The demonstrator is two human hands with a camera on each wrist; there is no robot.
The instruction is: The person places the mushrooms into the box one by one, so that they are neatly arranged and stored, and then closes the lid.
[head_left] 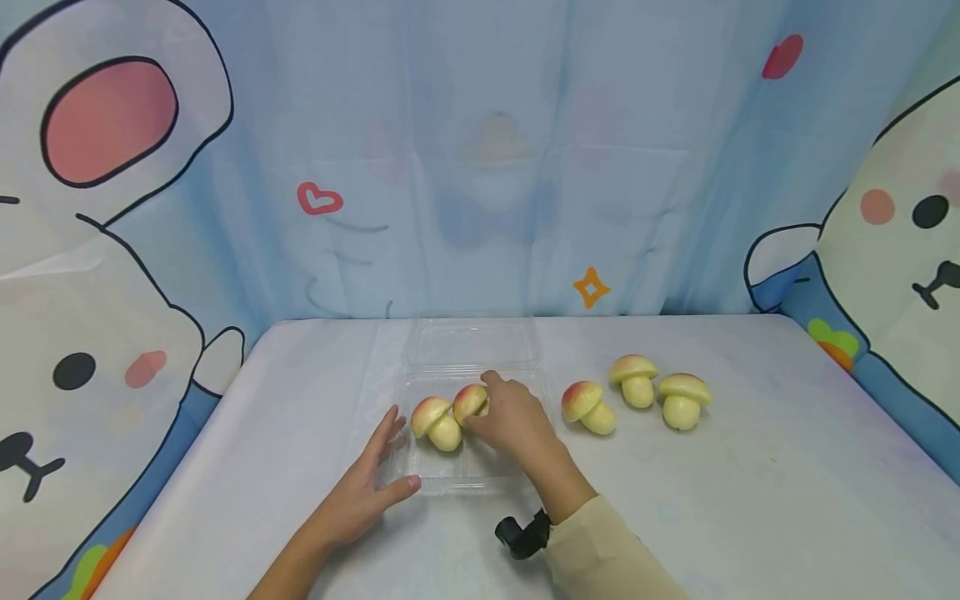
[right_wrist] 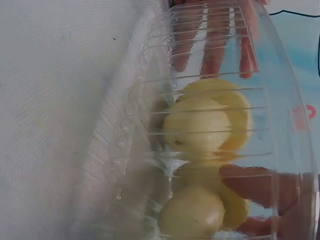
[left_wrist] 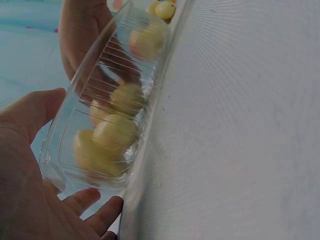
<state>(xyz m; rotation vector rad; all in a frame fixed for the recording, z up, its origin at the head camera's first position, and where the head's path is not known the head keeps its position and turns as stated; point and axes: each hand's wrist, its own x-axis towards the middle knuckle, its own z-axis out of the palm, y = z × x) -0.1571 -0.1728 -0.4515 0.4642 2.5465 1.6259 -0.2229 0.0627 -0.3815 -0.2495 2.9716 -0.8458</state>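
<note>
A clear plastic box (head_left: 442, 482) with its lid (head_left: 474, 342) folded back lies on the table. Inside it, at the left, sits a yellow toy mushroom (head_left: 444, 432) with a reddish cap. My right hand (head_left: 517, 417) reaches in from the right and pinches a second toy mushroom (head_left: 468, 402) beside the first; the fingers partly cover it. In the right wrist view a fingertip (right_wrist: 245, 182) lies against its cap. My left hand (head_left: 363, 492) spreads around the box's left front corner, its thumb (left_wrist: 47, 102) at the rim and its other fingers extended along the side.
Three more toy mushrooms, one leaning (head_left: 588, 407), one behind (head_left: 634, 380) and one farther right (head_left: 683, 400), lie on the white tablecloth (head_left: 750, 500) right of the box. A cartoon-printed curtain (head_left: 465, 208) hangs behind the table.
</note>
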